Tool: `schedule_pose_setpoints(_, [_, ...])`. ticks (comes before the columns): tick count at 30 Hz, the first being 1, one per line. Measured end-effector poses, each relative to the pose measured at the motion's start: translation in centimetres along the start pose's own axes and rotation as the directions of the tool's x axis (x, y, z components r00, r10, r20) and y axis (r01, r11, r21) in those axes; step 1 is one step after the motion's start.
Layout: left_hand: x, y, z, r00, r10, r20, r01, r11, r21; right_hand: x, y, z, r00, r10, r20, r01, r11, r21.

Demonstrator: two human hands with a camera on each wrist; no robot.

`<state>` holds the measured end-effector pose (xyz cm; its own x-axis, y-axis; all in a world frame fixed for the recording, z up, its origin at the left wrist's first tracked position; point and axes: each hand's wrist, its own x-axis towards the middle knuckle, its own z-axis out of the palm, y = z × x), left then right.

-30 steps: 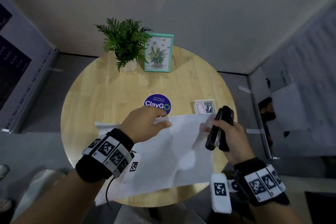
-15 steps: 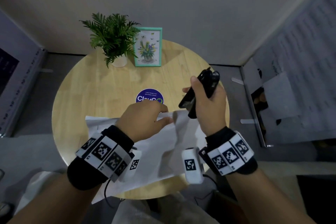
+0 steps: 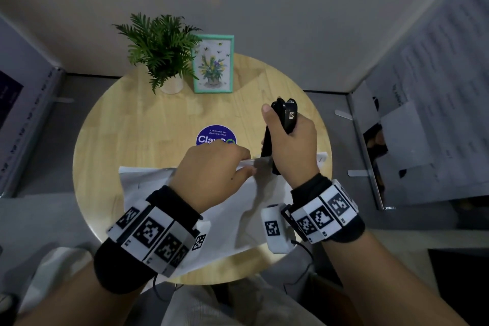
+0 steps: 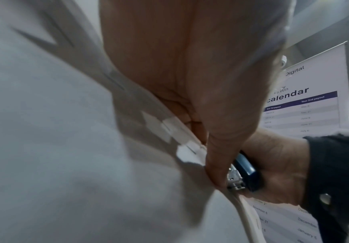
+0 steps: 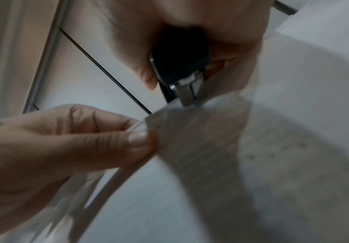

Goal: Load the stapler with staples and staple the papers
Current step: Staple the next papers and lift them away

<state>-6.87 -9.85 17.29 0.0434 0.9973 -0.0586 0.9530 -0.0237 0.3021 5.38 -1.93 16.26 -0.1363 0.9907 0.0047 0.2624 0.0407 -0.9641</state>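
Since the earlier frame the right hand [image 3: 291,145] has carried the stapler [image 3: 287,116] from beside the sheets to their far edge and turned it nose-down, while the left hand [image 3: 211,169] has lifted that edge off the worktop [image 3: 111,140]. Worktop: round, wooden, carrying a potted plant [image 3: 161,53], a framed picture [image 3: 213,63] and a round blue sticker [image 3: 215,135] at the far side; none of these bears on the work. Papers [image 3: 232,219]: a loose white stack lying across the near half of the worktop, the near edge overhanging it, the far edge raised and pinched between the left thumb and fingers. Stapler: black, gripped in the closed right hand, its metal nose at the raised paper edge just beside the left thumb [image 5: 140,139]. Whether the sheets sit fully inside the mouth cannot be told from these views. Risks, as judged: the sheets fan apart at the left, so a lower sheet may miss the staple; a squeeze in mid-air, without support beneath, may let the stack bend and the staple clinch badly; the left thumb is close enough to the nose to be nipped; the overhanging stack may slide off.
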Motion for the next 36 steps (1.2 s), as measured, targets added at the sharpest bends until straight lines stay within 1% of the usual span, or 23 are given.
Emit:
schedule_pose_setpoints(4, [-0.3, 0.4, 0.0, 1.000, -0.006, -0.004, 0.006, 1.000, 0.001, 0.0, 0.4, 0.4, 0.999, -0.011, -0.042, 0.010, 0.999, -0.030])
schedule_pose_setpoints(9, [-0.6, 0.8, 0.4, 1.000, -0.022, 0.010, 0.022, 0.999, -0.028, -0.4, 1.1, 0.7, 0.998, 0.027, -0.052, -0.029, 0.999, -0.033])
schedule_pose_setpoints(11, [-0.8, 0.9, 0.6, 0.999, -0.038, 0.015, 0.038, 0.998, -0.050, -0.6, 1.0, 0.5, 0.999, 0.018, -0.050, -0.018, 1.000, -0.012])
schedule_pose_setpoints(13, [-0.9, 0.8, 0.8, 0.998, -0.061, 0.023, 0.061, 0.997, -0.042, -0.9, 0.8, 0.2, 0.999, 0.031, -0.032, -0.030, 0.999, 0.041])
schedule_pose_setpoints(15, [-1.0, 0.6, 1.0, 0.995, -0.091, 0.034, 0.091, 0.996, -0.003, -1.0, 0.3, -0.7, 0.997, 0.061, -0.037, -0.055, 0.989, 0.139])
schedule_pose_setpoints(18, [-1.5, 0.1, 1.5, 0.988, -0.154, -0.001, 0.154, 0.986, 0.060, -0.9, -0.6, -2.9, 0.982, 0.131, -0.138, -0.080, 0.942, 0.326])
schedule_pose_setpoints(19, [-1.7, 0.0, 1.7, 0.984, -0.175, -0.025, 0.176, 0.981, 0.078, -1.1, -0.6, -3.6, 0.972, 0.179, -0.151, -0.107, 0.912, 0.397])
schedule_pose_setpoints(20, [-1.9, 0.0, 1.8, 0.979, -0.197, -0.045, 0.201, 0.975, 0.096, -1.3, -0.7, -4.2, 0.963, 0.237, -0.131, -0.154, 0.876, 0.458])
schedule_pose_setpoints(22, [-2.1, 0.2, 1.9, 0.966, -0.248, -0.072, 0.254, 0.962, 0.102, -2.3, -0.2, -4.8, 0.932, 0.363, -0.022, -0.304, 0.812, 0.498])
schedule_pose_setpoints(24, [-2.4, 0.8, 1.9, 0.954, -0.271, -0.130, 0.285, 0.954, 0.096, -3.4, 0.2, -4.7, 0.885, 0.458, 0.083, -0.433, 0.745, 0.507])
schedule_pose_setpoints(26, [-2.5, 1.6, 1.8, 0.950, -0.220, -0.223, 0.250, 0.961, 0.118, -4.3, 0.4, -4.1, 0.856, 0.499, 0.134, -0.490, 0.701, 0.519])
schedule_pose_setpoints(28, [-2.7, 2.0, 2.6, 0.939, -0.130, -0.319, 0.178, 0.976, 0.123, -4.8, 0.3, -3.2, 0.851, 0.507, 0.139, -0.496, 0.687, 0.531])
schedule_pose_setpoints(29, [-2.9, 2.1, 3.3, 0.931, -0.106, -0.348, 0.151, 0.983, 0.107, -4.9, 0.3, -2.9, 0.851, 0.508, 0.134, -0.493, 0.684, 0.539])
schedule_pose_setpoints(32, [-3.3, 2.4, 4.5, 0.917, -0.075, -0.391, 0.084, 0.996, 0.006, -5.3, 0.0, -2.1, 0.855, 0.503, 0.124, -0.481, 0.682, 0.551])
schedule_pose_setpoints(34, [-3.4, 2.8, 4.7, 0.898, -0.052, -0.437, 0.063, 0.998, 0.010, -5.5, -0.2, -1.8, 0.855, 0.509, 0.098, -0.474, 0.693, 0.543])
schedule_pose_setpoints(36, [-3.6, 3.3, 4.7, 0.890, -0.043, -0.455, 0.042, 0.999, -0.014, -5.8, -0.3, -1.6, 0.859, 0.508, 0.067, -0.461, 0.709, 0.534])
